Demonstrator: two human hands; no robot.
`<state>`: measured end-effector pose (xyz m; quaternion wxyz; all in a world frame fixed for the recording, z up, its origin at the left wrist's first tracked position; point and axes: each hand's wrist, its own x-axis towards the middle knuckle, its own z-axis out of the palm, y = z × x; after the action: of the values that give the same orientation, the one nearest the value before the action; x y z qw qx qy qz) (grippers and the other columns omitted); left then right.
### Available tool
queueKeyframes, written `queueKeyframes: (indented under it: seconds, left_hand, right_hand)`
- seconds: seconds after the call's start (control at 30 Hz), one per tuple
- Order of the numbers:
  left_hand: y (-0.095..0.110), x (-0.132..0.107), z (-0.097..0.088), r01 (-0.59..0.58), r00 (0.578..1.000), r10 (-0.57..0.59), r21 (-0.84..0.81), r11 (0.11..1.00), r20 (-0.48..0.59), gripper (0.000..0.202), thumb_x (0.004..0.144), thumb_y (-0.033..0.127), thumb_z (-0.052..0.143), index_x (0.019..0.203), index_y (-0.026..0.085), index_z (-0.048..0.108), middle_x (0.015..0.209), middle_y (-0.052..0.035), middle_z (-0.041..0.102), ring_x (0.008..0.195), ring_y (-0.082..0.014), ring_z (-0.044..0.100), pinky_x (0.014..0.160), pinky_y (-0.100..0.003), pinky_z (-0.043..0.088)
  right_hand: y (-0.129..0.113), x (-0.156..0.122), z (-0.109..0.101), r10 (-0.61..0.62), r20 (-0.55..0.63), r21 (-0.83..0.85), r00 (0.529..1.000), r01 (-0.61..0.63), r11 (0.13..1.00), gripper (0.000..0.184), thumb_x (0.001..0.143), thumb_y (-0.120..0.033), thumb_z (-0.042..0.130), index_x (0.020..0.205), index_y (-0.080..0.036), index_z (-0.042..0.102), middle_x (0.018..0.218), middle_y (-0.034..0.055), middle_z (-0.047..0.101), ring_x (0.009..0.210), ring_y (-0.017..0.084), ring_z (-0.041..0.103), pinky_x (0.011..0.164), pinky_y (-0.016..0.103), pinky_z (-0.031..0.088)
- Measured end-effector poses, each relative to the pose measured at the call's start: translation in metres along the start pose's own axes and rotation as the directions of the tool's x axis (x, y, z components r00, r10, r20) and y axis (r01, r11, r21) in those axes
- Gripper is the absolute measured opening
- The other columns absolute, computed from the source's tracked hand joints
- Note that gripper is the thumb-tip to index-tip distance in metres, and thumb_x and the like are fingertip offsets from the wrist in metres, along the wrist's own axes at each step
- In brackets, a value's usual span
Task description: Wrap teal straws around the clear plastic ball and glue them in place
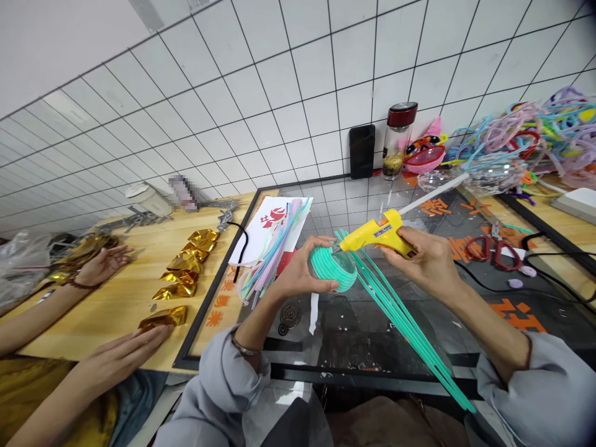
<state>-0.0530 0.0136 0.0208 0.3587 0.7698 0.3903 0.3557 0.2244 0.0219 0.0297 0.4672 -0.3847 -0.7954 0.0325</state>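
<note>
My left hand (302,268) is closed around a small rounded bowl (326,268) wrapped in rows of turquoise-green pipe cleaner; a see-through patch shows at its right. In my right hand (431,257) is a yellow hot glue gun (375,234), with a long whitish glue stick (435,192) jutting from its back. The gun's nozzle meets the bowl's upper edge; whether it touches cannot be made out. Loose green pipe cleaners (410,326) stretch from beside the bowl toward the table's front edge. Below my left hand lies a white strip (314,313).
Pastel pipe cleaners (274,254) lie on white paper (251,226) at left. Red-handled scissors (496,251) and black cables are at right. A phone (362,152) and glass bottle (398,143) stand by the wall. A co-worker's hand (128,357) touches gold foil (162,316).
</note>
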Motion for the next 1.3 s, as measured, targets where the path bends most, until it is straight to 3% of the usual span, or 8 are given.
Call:
queueKeyframes:
  seconds: [1.03,1.3]
  left_hand:
    - [0.0019,0.0008,-0.0001,0.015,1.000,-0.015,-0.027,1.000,0.002,0.069,0.059,0.033,0.091,0.115,0.023,0.052,0.139,-0.0146,0.057,0.132,-0.0348,0.055,0.111,-0.052,0.041]
    - [0.0026,0.0002,0.0001,0.014,1.000,-0.014,-0.024,1.000,0.002,0.069,0.059,0.032,0.091,0.114,0.022,0.051,0.140,-0.0159,0.056,0.133,-0.0345,0.054,0.112,-0.051,0.039]
  right_hand:
    - [-0.0011,0.0010,-0.0010,0.031,0.006,0.011,1.000,-0.031,0.999,0.033,0.088,-0.037,0.064,0.068,-0.024,0.041,0.056,-0.0046,0.045,0.048,0.011,0.038,0.048,0.027,0.029]
    - [0.0006,0.0015,-0.0038,0.022,0.006,-0.014,1.000,-0.022,1.000,0.035,0.088,-0.035,0.064,0.066,-0.024,0.039,0.054,-0.0065,0.037,0.046,0.010,0.033,0.046,0.027,0.026]
